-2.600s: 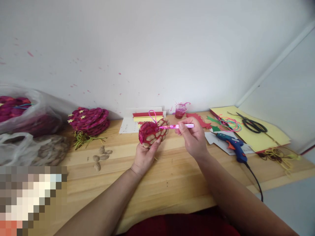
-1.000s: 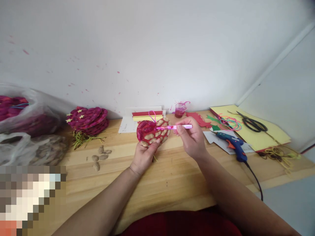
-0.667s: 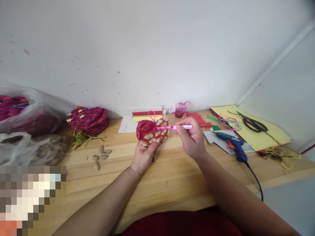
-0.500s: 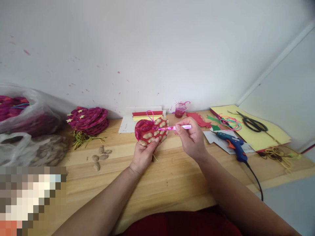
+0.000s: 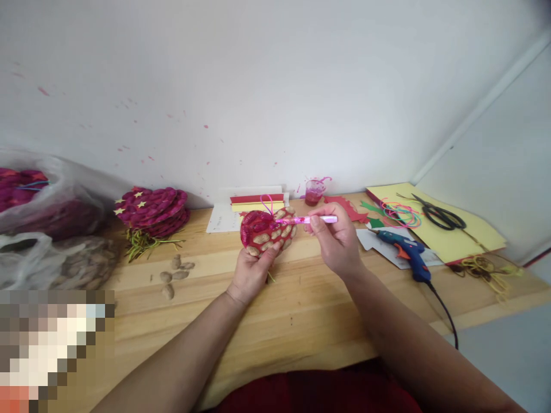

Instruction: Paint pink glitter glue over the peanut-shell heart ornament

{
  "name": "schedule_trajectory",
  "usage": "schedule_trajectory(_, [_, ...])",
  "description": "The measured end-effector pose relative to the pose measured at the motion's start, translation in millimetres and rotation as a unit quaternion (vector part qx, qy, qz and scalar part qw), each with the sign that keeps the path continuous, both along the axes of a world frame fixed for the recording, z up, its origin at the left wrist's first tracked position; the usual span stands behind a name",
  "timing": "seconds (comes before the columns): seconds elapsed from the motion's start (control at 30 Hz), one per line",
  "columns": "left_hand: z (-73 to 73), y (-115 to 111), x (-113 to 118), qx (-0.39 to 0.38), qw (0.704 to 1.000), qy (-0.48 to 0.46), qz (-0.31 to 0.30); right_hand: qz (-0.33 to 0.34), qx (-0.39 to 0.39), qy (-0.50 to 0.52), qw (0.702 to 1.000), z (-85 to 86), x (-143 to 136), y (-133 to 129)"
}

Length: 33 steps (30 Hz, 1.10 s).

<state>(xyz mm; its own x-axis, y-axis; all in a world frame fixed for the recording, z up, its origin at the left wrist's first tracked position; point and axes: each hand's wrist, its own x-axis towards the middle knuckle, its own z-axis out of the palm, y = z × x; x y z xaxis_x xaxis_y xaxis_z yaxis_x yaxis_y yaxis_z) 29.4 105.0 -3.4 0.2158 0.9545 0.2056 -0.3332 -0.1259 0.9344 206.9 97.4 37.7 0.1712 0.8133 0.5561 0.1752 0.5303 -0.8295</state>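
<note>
My left hand grips the lower edge of a red piece covered with peanuts, thumb on its front. The peanuts at its upper left are painted shiny magenta; those at the right and bottom are bare tan. A purple loop of string stands up from its top. Between the thumb and fingers of my right hand is a brush with a white handle and a paint-smeared shaft. Its tip touches the piece near the middle of the upper part.
Left: a stack of magenta pieces, plastic bags and loose peanuts. Behind, by the wall, stands a cup of magenta paint. Right: a blue glue gun with a cord, scissors, coloured strings and yellow paper.
The peanut piece has shifted slightly right and turned a little in my left hand. My right hand has moved slightly right with the brush, which lies more level.
</note>
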Motion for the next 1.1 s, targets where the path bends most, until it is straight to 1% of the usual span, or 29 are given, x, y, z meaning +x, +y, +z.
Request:
schedule_trajectory(0.1, [-1.7,0,1,0.002,1.0,-0.007,-0.003,0.016,-0.011,-0.011,1.0,-0.2,0,1])
schedule_trajectory(0.2, [-5.3,2,2,-0.016,0.999,-0.036,-0.013,0.005,-0.018,-0.014,1.0,-0.5,3,3])
schedule_trajectory(0.3, [-7.3,3,2,-0.021,0.998,-0.049,-0.015,-0.007,-0.003,-0.023,1.0,-0.3,5,2])
schedule_trajectory(0.4, [-5.9,2,1,-0.021,0.999,-0.031,-0.007,-0.017,0.025,-0.047,0.998,-0.7,3,-1])
schedule_trajectory(0.53, [-4.3,2,0,-0.016,1.0,0.006,-0.02,-0.024,0.042,-0.081,0.996,-0.9,1,-3])
schedule_trajectory(0.67, [-6.3,3,0,-0.023,1.0,0.001,-0.021,-0.03,0.044,-0.097,0.994,0.5,1,-3])
schedule_trajectory(0.83, [-8.7,3,0,-0.022,1.0,0.007,-0.02,-0.023,0.0,-0.052,0.998,-0.8,2,1])
schedule_trajectory(1.0, [-9.1,3,0,-0.011,0.999,0.016,-0.04,-0.057,-0.04,0.016,0.997,-0.5,-3,3])
schedule_trajectory(1.1, [-7.7,3,0,-0.008,0.998,0.015,-0.053,-0.051,-0.054,0.049,0.996,1.3,-6,4])
